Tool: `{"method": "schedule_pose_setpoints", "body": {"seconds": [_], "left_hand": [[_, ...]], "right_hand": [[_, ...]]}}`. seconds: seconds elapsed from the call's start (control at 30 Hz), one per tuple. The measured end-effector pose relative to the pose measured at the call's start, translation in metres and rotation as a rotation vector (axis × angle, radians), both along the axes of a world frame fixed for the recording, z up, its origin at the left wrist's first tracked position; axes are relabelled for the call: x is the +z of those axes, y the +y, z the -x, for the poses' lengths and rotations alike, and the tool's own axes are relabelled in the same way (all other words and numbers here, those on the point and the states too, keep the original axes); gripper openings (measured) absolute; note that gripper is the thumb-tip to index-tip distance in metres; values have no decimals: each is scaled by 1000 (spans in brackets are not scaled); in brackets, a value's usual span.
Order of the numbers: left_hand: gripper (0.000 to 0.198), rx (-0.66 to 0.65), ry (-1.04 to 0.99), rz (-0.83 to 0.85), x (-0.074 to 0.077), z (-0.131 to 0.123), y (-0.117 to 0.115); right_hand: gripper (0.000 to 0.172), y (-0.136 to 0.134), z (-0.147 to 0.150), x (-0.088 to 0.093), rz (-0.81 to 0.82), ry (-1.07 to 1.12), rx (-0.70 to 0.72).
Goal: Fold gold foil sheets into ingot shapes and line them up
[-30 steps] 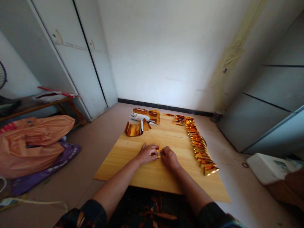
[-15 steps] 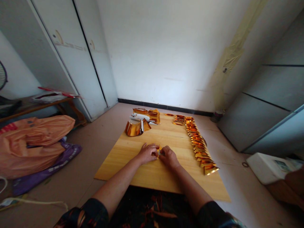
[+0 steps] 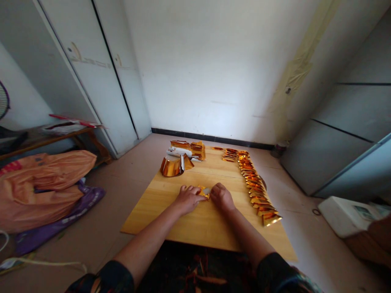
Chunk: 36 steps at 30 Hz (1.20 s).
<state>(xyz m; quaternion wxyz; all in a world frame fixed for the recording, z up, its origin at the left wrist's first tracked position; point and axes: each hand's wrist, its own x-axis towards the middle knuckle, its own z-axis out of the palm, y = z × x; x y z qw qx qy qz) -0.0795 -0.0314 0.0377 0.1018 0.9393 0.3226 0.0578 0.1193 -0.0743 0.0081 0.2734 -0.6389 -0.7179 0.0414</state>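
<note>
A small piece of gold foil paper with a whitish side showing lies low over the wooden board in front of me. My left hand grips its left part, thumb along the near edge and fingers behind. At the other end, my right hand is closed with curled fingers against the whitish edge; its fingertips are partly hidden. A long row of folded gold foil pieces runs down the right side of the board. Toward the back left are a curved gold sheet and stacked gold foil sheets.
The wooden board sits right in front of my lap. A white roll-like bundle lies among the sheets. Orange and purple bags rest on the floor at left, near a bench. A white box stands at right.
My right hand has moved slightly right, away from my left hand, and more of the foil paper's whitish side shows between them. The left fingers have straightened a little.
</note>
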Motion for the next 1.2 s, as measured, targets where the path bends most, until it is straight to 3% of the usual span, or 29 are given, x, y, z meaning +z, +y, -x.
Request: {"method": "schedule_pose_setpoints", "body": {"seconds": [0.2,0.33,0.53,0.7,0.8,1.07,1.2], "left_hand": [[35,43,12,-40,3,-8,-9],[35,58,1,-60,3,-9,-10],[39,31,-50,-93,7,-8,-4],[20,-26,-104,-91,-1,-10,6],[18,-51,-150,-49,-8,-10,10],[13,-38,-179,-67,-12,-8,15],[11,-37,-181,-83,-11,-8,17]], "right_hand": [[14,-24,8,-1,-41,-36,110],[17,-30,14,4,10,-181,75],[22,-24,12,12,90,-344,40],[23,-15,13,25,222,-419,139],[24,-11,14,34,267,-457,180],[24,-9,21,45,249,-596,217],[22,-8,22,44,190,-688,302]]}}
